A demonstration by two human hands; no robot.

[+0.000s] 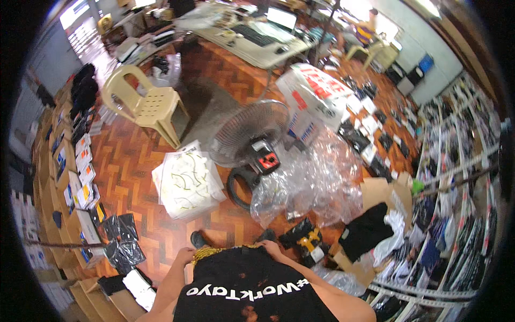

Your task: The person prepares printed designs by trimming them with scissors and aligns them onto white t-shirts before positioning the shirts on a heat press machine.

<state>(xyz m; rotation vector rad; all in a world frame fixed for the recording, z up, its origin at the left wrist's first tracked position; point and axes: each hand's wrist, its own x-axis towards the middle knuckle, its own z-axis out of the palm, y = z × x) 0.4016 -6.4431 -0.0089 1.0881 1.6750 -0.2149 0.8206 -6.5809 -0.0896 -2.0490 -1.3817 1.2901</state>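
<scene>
A yellow-and-black patterned cloth [220,251] stretches across my waist, just beyond the lower edge of my black shirt [241,284]. My left hand [185,256] is closed on its left end. At the other end, my right hand [269,248] is closed on the cloth too. Both sets of fingers are small and partly hidden. Below, the dark toes of my shoes [197,238] show on the wooden floor. A stack of clear plastic sheets with yellow-green markings [188,185] lies ahead of my feet.
A fan [249,134] stands ahead, beside crumpled clear plastic [316,177]. A beige plastic chair [150,107] is at the far left. Cardboard boxes [61,161] line the left; loaded white racks [445,161] line the right. Black packages [122,239] lie on the floor.
</scene>
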